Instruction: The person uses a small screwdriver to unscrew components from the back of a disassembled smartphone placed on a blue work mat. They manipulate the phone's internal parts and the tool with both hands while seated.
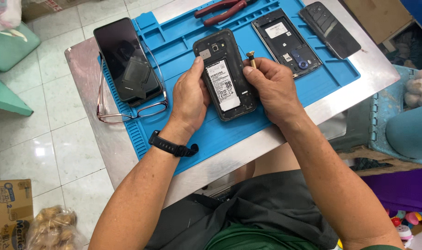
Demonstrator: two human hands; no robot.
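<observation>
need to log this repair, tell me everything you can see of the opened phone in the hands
The opened phone is a dark slab with its back cover off, showing a white-labelled battery, a camera lens near the top and a black inner frame. It lies tilted on the blue mat. The left hand grips its left edge; the right hand steadies the right edge while holding a brass-tipped tool.

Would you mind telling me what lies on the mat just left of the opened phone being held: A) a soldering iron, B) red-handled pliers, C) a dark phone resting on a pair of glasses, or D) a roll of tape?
C: a dark phone rests on glasses at the mat's left edge, beside the left hand holding the opened phone.
</observation>
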